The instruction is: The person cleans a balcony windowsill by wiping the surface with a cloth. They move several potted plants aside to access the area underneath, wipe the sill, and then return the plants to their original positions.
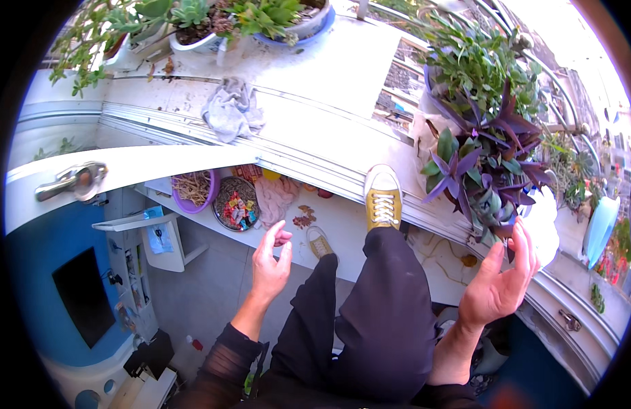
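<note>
My left hand (272,262) hangs in the air with nothing in it, its fingers loosely bent and the thumb apart. Out to the right, my right hand (501,278) is raised with thumb and fingers apart, close to the lower leaves of a purple-leaved plant (456,174); whether it touches them I cannot tell. One yellow canvas shoe (384,207) stands on the white window track (341,179). The other shoe (320,244) rests on the white inner ledge (295,253) below. A crumpled grey cloth (232,108) lies across the track.
A purple basin (211,191) of dried stalks and a round tray (236,203) with wrapped sweets stand on the ledge beside a pink cloth (275,197). An opened window sash with a metal handle (72,180) juts in at left. Potted succulents (195,38) line the outer sill.
</note>
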`<state>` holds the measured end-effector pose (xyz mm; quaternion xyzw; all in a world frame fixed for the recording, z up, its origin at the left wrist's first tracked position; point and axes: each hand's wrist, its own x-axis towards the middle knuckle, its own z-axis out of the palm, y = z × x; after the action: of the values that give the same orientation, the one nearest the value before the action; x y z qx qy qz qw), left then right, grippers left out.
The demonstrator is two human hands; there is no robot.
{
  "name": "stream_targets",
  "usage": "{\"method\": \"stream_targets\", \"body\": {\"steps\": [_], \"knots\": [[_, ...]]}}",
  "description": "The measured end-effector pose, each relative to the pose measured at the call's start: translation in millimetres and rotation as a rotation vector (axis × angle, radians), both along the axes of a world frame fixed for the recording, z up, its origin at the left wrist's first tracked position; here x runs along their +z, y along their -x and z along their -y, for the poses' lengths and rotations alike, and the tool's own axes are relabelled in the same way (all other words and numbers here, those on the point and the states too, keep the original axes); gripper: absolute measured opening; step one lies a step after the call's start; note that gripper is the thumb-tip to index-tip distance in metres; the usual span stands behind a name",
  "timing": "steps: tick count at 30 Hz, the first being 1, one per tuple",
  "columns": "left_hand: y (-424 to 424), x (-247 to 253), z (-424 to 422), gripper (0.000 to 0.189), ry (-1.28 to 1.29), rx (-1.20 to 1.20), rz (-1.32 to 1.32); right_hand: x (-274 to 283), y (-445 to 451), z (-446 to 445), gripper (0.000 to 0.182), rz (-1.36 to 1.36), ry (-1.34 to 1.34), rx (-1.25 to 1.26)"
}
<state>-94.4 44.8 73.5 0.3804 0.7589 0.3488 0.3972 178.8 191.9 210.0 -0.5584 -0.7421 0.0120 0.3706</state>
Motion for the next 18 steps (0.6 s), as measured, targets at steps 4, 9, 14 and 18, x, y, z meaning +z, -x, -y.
{"method": "stream_targets", "body": {"steps": [4,9,14,18], "knots": [[10,18,6,0.045,-0.027,0.020,-0.042,20,42,-28,0.030,-0.200,0.073,0.280],[44,64,-5,0.069,-0.262,0.225,-0.182,-12,144,-106,0.030,-0.160,0.491,0.829],[91,113,-70,0.080,-0.623,0.366,-0.443,-148,261,-180,0.043,0.312,0.817,1.094],[105,129,-112,0.102,-0.776,0.446,-0.637,-217,354,-172,0.056,0.323,0.714,1.044]]}}
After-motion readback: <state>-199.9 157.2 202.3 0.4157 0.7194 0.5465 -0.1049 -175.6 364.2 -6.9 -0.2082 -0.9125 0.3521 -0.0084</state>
